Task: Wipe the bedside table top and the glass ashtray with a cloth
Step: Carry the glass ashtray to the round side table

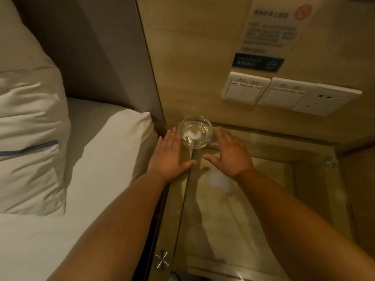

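A round clear glass ashtray [195,131] stands at the far left corner of the glass bedside table top [253,199], close to the wall. My left hand [169,155] lies flat and empty just left of the ashtray, fingers stretched forward along the table's left edge. My right hand [229,153] hovers flat on the ashtray's right side, fingers together, thumb pointing left toward the other thumb. Neither hand touches the ashtray as far as I can tell. No cloth is in view.
The bed with a white sheet [97,159] and a pillow [28,126] lies directly left of the table. On the wooden wall behind are light switches [246,89], a socket [322,102] and a printed notice [272,35]. A metal stud [162,259] holds the glass at the near left corner.
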